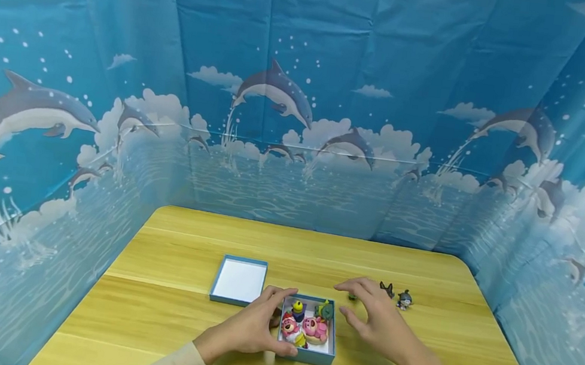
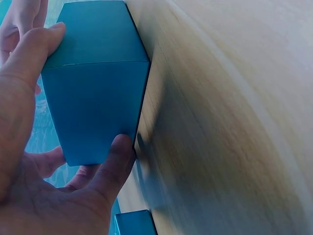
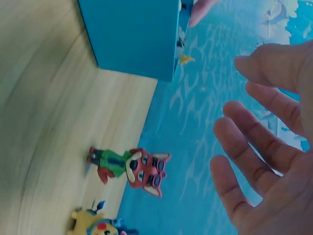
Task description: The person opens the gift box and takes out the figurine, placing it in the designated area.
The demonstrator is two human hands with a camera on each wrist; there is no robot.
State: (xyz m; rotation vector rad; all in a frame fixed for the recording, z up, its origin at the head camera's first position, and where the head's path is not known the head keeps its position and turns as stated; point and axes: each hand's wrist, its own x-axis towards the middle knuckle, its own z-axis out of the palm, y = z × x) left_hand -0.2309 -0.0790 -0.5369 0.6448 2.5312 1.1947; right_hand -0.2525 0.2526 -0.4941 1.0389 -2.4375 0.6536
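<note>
My left hand (image 1: 253, 325) grips the left side of a small open blue box (image 1: 313, 357), thumb at the near wall and fingers toward the far corner. Inside the box lie several figurines: two pink bears, one of them the right-hand bear (image 1: 314, 328), a yellow-headed figure (image 1: 298, 308) and a green figure (image 1: 326, 311). My right hand (image 1: 377, 318) hovers right of the box, fingers spread and slightly bent, holding nothing. Below it in the right wrist view stands a red fox figurine (image 3: 142, 169) in a green shirt, mostly hidden in the head view.
The blue box lid (image 1: 240, 281), white inside, lies behind and left of the box. A grey figurine (image 1: 405, 299) and a dark-eared figurine (image 1: 387, 289) stand beyond my right hand. A dolphin-print curtain (image 1: 292, 188) surrounds the wooden table (image 1: 161, 288).
</note>
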